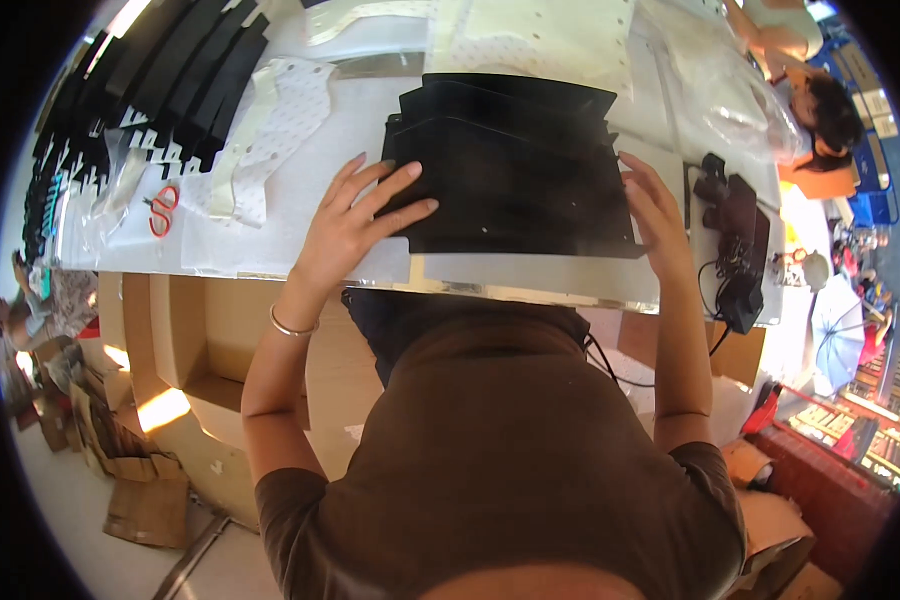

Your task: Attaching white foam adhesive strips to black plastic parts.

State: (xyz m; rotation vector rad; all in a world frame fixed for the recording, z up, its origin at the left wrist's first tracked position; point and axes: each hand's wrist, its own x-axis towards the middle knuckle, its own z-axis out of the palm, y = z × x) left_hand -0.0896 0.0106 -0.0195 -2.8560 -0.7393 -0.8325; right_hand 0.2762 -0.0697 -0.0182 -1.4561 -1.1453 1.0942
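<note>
Black stack: a pile of flat black sheets [515, 165] lies on the white table [300, 250], right in front of the person and near the table's front edge
Left hand: the left hand [355, 225] lies flat on the left side of the pile, fingers spread wide and apart, pressing down, not wrapped around anything
Right hand: the right hand [660, 220] is at the right edge of the pile, fingers straight and loose against the side, not closed on it
How to do it well: I think the sheets are being squared up, so push in from both sides at once and keep the palms flat so no sheet bends
Watch out: the top sheets sit a bit fanned at the back, so a hard push could make them slide apart
Nearby on the left: red-handled scissors [163, 208] and white dotted strips [270, 130] lie well apart from the pile
Nearby on the right: a black tool with a cord [735, 235] sits near the right hand
Under the table: open brown boxes [185, 360] stand below the edge
</note>
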